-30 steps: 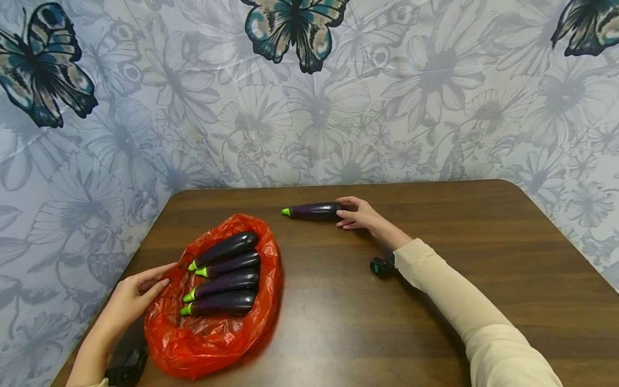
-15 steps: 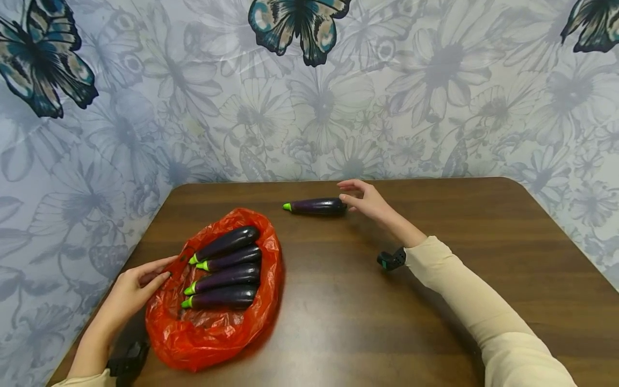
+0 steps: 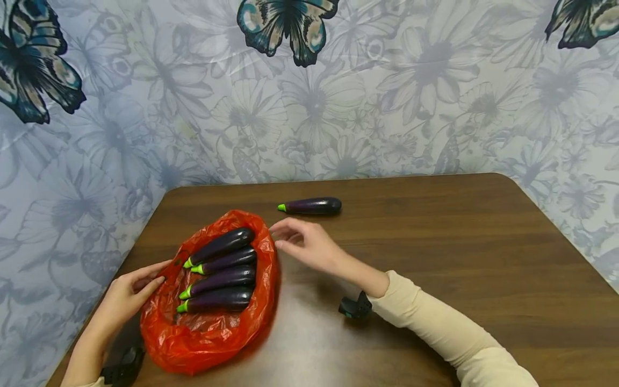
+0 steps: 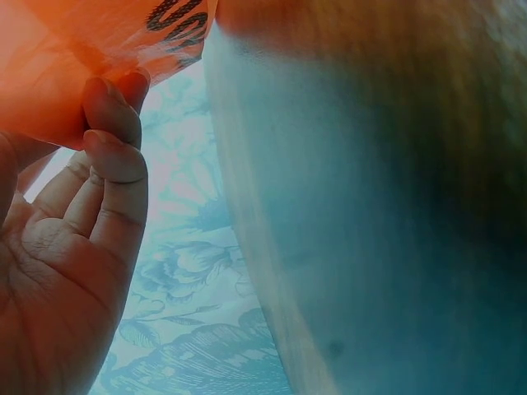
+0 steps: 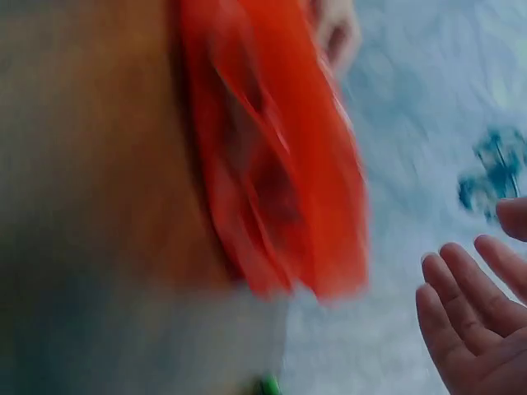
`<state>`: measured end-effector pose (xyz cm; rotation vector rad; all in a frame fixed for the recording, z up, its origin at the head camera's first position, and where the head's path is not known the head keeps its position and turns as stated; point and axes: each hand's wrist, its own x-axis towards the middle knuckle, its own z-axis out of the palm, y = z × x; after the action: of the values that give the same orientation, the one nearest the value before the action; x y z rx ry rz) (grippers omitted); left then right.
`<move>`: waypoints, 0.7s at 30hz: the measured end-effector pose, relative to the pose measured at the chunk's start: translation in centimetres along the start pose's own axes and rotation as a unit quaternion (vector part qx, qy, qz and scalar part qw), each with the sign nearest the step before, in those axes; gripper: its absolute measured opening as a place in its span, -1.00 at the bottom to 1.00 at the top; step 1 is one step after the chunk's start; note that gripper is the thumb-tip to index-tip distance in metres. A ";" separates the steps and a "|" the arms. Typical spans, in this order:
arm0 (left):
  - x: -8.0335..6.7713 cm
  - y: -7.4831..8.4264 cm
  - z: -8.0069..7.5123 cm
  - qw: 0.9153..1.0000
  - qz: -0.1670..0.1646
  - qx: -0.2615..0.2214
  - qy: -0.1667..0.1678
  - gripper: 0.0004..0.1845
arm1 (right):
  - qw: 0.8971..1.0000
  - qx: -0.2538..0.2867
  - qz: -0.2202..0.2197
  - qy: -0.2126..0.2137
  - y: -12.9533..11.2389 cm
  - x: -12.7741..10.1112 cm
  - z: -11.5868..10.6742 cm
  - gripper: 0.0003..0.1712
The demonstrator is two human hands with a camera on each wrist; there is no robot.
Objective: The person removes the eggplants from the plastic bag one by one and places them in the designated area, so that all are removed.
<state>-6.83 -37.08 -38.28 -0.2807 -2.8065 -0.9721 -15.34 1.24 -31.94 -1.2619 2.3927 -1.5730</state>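
Note:
A red plastic bag (image 3: 213, 333) lies open on the left of the brown table (image 3: 435, 242), with several purple eggplants (image 3: 220, 279) side by side in it, green stems to the left. One more eggplant (image 3: 311, 205) lies alone near the table's far edge. My left hand (image 3: 157, 274) pinches the bag's left rim; in the left wrist view its fingertips (image 4: 111, 115) press the orange plastic (image 4: 74, 49). My right hand (image 3: 282, 236) hovers open just right of the bag's rim and holds nothing. The right wrist view is blurred, showing the bag (image 5: 272, 189) and straight fingers (image 5: 461, 321).
Flowered wallpaper with butterflies (image 3: 285, 27) backs the table on the far and left sides. The table's rounded far-right corner (image 3: 508, 180) is in view. Bare wood stretches across the right half of the table.
My right hand let go of the lone eggplant, which stays at the far edge, and moved left and nearer to the bag's right rim. The left hand kept its place.

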 end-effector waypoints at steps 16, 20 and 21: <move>-0.2 0.1 0.2 1.000 -0.005 -0.022 -0.007 -0.60 | 0.975 -0.175 -0.047 -0.126 -0.3 0.6 8.3 -0.68; -0.1 0.1 0.2 1.000 -0.004 -0.017 -0.006 -0.60 | 0.967 -0.214 -0.031 -0.134 0.1 0.3 9.0 -0.67; -0.1 0.1 0.2 1.000 -0.005 -0.017 -0.006 -0.60 | 0.966 -0.218 -0.028 -0.136 0.2 0.2 9.1 -0.67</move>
<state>-6.74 -36.85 -38.39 -0.2773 -2.8076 -1.0237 -11.83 -5.76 -36.53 -1.5011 2.6145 -0.8265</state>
